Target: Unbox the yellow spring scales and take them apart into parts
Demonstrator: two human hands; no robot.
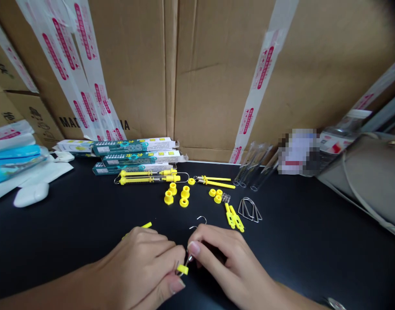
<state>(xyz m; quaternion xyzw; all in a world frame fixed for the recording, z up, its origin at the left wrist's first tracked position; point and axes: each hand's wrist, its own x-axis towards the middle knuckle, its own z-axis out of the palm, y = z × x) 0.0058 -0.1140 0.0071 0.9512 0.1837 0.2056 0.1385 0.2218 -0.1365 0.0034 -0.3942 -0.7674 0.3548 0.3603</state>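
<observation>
My left hand (139,267) grips a yellow plastic rod (146,225), whose end sticks out past the knuckles. A small yellow plastic piece (182,270) sits at my left fingertips, with a thin metal wire (189,258) rising from it towards my right hand (223,262). The fingers of my right hand close around this wire, and its metal hooks (200,220) show above them. Much of the rod and wire is hidden by my fingers. Farther up the black table lie two assembled yellow spring scales (148,177), yellow caps (173,193), and a small coiled spring (226,197).
Green-and-white product boxes (132,150) and glass tubes (253,165) stand along the back of the black table (297,241). Taped cardboard cartons (216,77) form a wall behind. A white computer mouse (31,194) lies left; a beige bag (368,181) sits right.
</observation>
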